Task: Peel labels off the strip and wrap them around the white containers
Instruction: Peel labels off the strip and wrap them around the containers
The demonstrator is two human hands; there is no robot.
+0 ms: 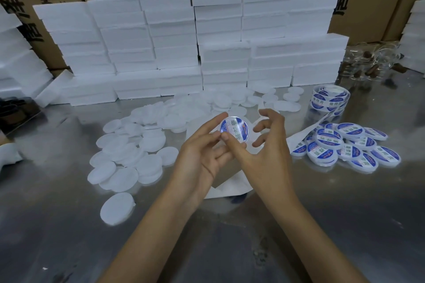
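Left hand (202, 156) pinching labelled container (234, 130); right hand (264, 145) thumb pressed on it, fingers curled apart. Finished containers (345, 145) at three o'clock on tabletop (345, 213).

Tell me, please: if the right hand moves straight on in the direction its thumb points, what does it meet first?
The right hand already has its thumb on the labelled container that the left hand holds, so that container comes first. Beyond it lie plain white containers, though depth is unclear.
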